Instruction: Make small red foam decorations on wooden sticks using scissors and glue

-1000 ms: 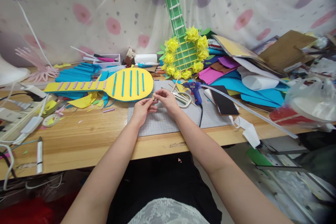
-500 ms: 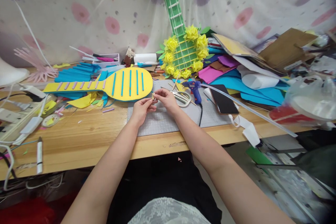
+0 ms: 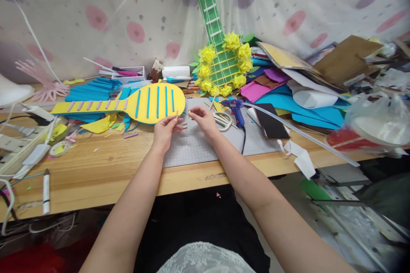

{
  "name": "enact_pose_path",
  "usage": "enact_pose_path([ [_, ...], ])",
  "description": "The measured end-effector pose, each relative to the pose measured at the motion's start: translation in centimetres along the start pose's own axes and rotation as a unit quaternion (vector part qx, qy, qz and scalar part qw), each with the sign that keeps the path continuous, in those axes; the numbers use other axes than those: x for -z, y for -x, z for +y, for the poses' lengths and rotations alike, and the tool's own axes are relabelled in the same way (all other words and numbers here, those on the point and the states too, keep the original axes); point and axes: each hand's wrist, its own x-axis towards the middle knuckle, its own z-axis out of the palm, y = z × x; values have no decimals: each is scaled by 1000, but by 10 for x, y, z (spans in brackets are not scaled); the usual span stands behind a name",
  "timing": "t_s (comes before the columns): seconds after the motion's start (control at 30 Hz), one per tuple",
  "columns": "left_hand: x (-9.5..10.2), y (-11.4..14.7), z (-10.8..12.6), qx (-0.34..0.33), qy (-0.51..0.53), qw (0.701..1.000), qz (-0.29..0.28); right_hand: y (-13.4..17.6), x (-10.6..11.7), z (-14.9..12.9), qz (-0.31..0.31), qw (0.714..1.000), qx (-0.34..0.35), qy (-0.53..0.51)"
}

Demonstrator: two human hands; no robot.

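Parting now from the right hand [image 3: 205, 122] — narrow on a tiny piece [image 3: 188, 114] — the left hand [image 3: 164, 133] pinches a thin stick [image 3: 177, 114].

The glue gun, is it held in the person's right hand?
No, the glue gun lies on the mat, to the right of the right hand and apart from it.

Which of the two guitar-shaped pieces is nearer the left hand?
The yellow guitar-shaped piece with blue strips, lying just beyond the left hand; the green one stands tilted farther back, edged with yellow flowers.
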Motion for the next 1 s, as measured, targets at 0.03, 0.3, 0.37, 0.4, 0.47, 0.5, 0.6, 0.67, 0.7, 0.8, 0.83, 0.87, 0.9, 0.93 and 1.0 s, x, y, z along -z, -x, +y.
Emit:
enact_pose_path([
  [0.03, 3, -1, 3, -28, 1, 999, 26, 0, 2, -1, 2, 998, 17, 58],
  [0.3, 10, -4, 3, -141, -56, 987, 56, 8, 11, -3, -142, 872, 75, 462],
  [0.37, 10, -4, -2, -136, -97, 985, 41, 8, 12, -2, -134, 879, 71, 452],
  [0.4, 10, -3, -4, -131, -121, 983, 31, 7, 12, -2, -119, 890, 69, 434],
  [0.47, 11, -3, -9, -118, -164, 979, 4, 6, 13, -3, -86, 917, 82, 381],
  [0.5, 12, -3, -11, -112, -178, 978, -9, 6, 14, -5, -79, 927, 97, 354],
  [0.6, 13, -3, -16, -107, -195, 974, -33, 8, 12, -10, -116, 928, 153, 319],
  [0.67, 11, -2, -17, -110, -199, 973, -37, 10, 9, -14, -141, 918, 163, 333],
  [0.7, 10, -2, -17, -110, -192, 974, -37, 11, 7, -14, -142, 916, 158, 340],
  [0.8, 4, 0, -13, -90, -123, 987, -47, 12, 0, -10, -116, 938, 113, 307],
  [0.83, 2, 0, -12, -79, -95, 991, -56, 12, -3, -7, -108, 951, 93, 274],
  [0.87, 0, 1, -11, -68, -72, 993, -64, 12, -5, -3, -99, 964, 73, 234],
  [0.9, -1, 1, -11, -61, -58, 994, -69, 12, -8, 1, -93, 975, 56, 193],
  [0.93, -2, 1, -11, -58, -53, 995, -69, 12, -11, 4, -89, 983, 43, 158],
  [1.0, -2, 0, -12, -65, -57, 995, -55, 12, -14, 8, -89, 988, 30, 121],
])
